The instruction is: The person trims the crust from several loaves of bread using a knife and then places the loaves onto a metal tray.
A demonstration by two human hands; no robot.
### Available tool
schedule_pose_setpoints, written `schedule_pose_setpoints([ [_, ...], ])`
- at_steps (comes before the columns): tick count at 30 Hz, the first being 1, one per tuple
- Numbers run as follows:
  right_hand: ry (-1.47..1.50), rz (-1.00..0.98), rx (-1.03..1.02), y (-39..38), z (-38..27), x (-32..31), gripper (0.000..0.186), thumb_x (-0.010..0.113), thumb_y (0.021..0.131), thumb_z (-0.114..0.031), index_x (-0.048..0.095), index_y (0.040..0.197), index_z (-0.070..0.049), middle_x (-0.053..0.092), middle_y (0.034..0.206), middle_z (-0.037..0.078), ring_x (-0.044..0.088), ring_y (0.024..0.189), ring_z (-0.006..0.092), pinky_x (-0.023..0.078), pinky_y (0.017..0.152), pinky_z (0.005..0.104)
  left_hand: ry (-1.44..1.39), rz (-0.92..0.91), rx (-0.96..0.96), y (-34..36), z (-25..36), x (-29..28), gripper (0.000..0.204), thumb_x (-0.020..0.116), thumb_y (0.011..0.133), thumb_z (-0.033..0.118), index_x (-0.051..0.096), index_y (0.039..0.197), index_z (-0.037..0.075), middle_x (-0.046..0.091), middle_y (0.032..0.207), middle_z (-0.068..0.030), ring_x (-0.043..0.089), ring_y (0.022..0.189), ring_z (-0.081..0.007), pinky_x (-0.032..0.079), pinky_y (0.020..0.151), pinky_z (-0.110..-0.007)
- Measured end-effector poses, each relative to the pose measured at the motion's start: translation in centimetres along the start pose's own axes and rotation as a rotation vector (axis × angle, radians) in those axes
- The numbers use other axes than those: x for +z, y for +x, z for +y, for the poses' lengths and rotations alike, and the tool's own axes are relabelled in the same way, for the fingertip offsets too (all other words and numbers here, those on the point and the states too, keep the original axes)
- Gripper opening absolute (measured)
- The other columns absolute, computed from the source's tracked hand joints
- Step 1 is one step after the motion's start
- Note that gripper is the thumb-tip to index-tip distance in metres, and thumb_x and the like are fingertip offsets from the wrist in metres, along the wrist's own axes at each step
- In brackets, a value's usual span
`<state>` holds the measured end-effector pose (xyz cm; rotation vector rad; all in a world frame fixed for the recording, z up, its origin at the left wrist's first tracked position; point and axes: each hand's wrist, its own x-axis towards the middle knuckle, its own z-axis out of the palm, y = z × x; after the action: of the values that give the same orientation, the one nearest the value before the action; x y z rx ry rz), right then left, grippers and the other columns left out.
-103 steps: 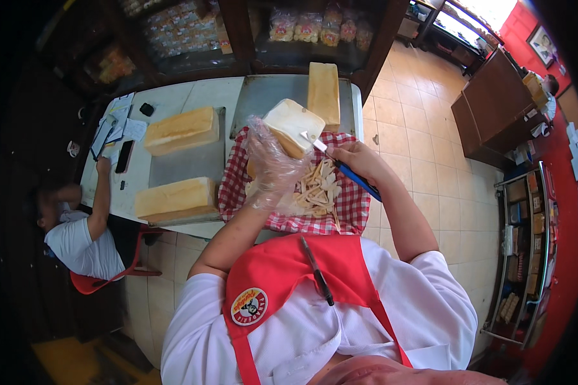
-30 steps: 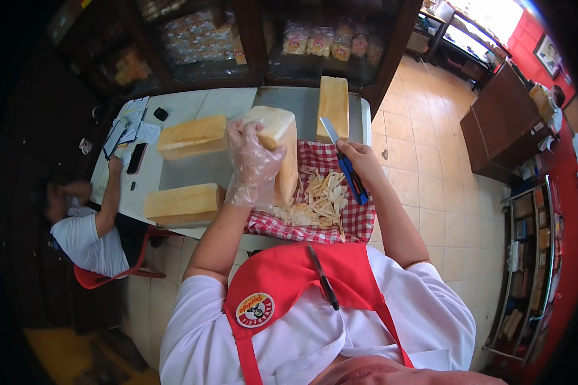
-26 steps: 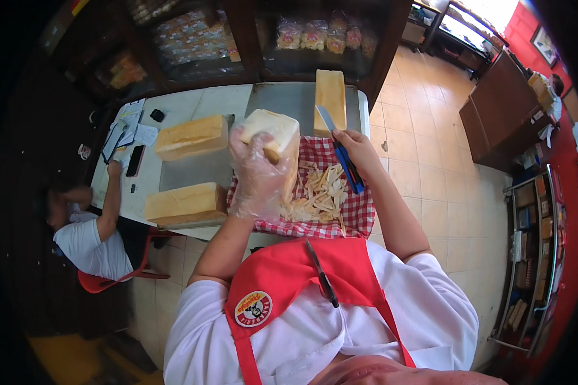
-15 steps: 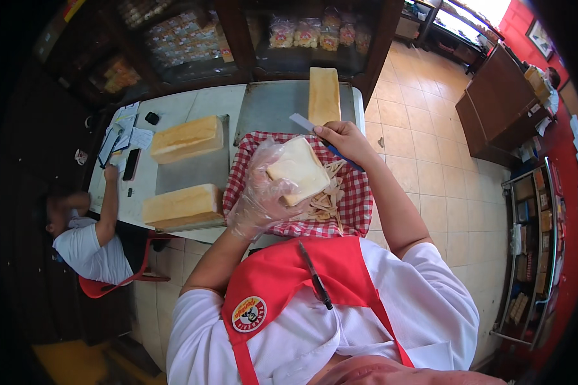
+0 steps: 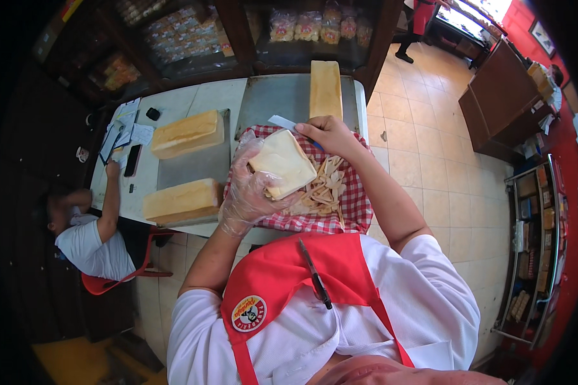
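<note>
My left hand (image 5: 247,192), in a clear plastic glove, is closed around a squarish stack of white bread slices (image 5: 281,163) and holds it over a basket. My bare right hand (image 5: 331,133) grips a knife with a blue handle; its pale blade (image 5: 281,122) lies along the far edge of the bread. The basket is lined with a red-and-white checked cloth (image 5: 359,199). Cut strips of crust (image 5: 327,183) lie in it, to the right of and below the bread.
Two loaves (image 5: 186,133) (image 5: 181,200) lie on a metal tray at the left; another loaf (image 5: 325,90) stands on the far tray (image 5: 270,99). A seated person (image 5: 103,237) writes at the table's left end, near a phone (image 5: 133,160). Behind is a glass cabinet (image 5: 192,38); a rack (image 5: 530,256) stands right.
The bread has turned and shifted left in my left hand. My right hand and the knife moved left and slightly away. A person's legs now show at the top right.
</note>
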<state>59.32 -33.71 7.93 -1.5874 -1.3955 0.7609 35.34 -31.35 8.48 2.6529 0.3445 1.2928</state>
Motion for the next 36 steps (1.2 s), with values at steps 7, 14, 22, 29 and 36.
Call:
schedule_pose_setpoints([
  [7,0.022,-0.102,0.074,-0.2,0.2,-0.8,0.046,0.064,0.089,-0.043,0.067,0.083,0.002,0.055,0.061,0.002,0.049,0.06,0.0097,0.043,0.058,0.0291,-0.195,0.061,-0.129,-0.3,-1.5,0.3,0.057,0.091,0.055,0.025,0.046,0.089,0.013,0.038,0.124,-0.0192,0.045,0.119,-0.04,0.045,0.096,-0.047],
  [14,-0.088,0.024,0.101,-1.6,-0.4,-1.8,0.046,0.066,0.087,-0.041,0.068,0.08,0.004,0.054,0.059,0.004,0.045,0.054,0.0109,0.04,0.053,0.0302,-0.323,0.03,-0.094,0.7,-4.4,0.5,0.061,0.092,0.054,0.028,0.046,0.088,0.009,0.037,0.133,-0.0226,0.04,0.127,-0.0435,0.04,0.101,-0.047],
  [22,-0.071,0.124,0.124,-1.7,-0.6,-0.8,0.045,0.065,0.088,-0.041,0.068,0.084,0.004,0.056,0.055,0.004,0.049,0.049,0.0122,0.042,0.05,0.0307,-0.406,-0.011,-0.15,2.0,-7.2,1.8,0.063,0.093,0.054,0.027,0.046,0.09,0.008,0.034,0.14,-0.0219,0.04,0.129,-0.0377,0.041,0.102,-0.044],
  [29,0.097,0.058,0.247,-2.7,-1.2,-0.9,0.041,0.062,0.091,-0.038,0.07,0.093,0.002,0.059,0.06,0.003,0.052,0.053,0.0079,0.044,0.053,0.0263,-0.562,-0.035,-0.308,2.7,-7.3,2.2,0.056,0.092,0.054,0.018,0.047,0.084,0.006,0.039,0.139,-0.0224,0.042,0.129,-0.0346,0.042,0.101,-0.041],
  [36,0.018,0.024,0.2,-4.2,-0.6,0.6,0.049,0.063,0.089,-0.044,0.068,0.082,0.003,0.054,0.055,0.006,0.052,0.049,0.0123,0.044,0.05,0.0307,-0.59,0.035,-0.318,3.3,-9.1,2.7,0.057,0.091,0.055,0.012,0.047,0.091,0.008,0.039,0.14,-0.0179,0.042,0.128,-0.0304,0.04,0.103,-0.038],
])
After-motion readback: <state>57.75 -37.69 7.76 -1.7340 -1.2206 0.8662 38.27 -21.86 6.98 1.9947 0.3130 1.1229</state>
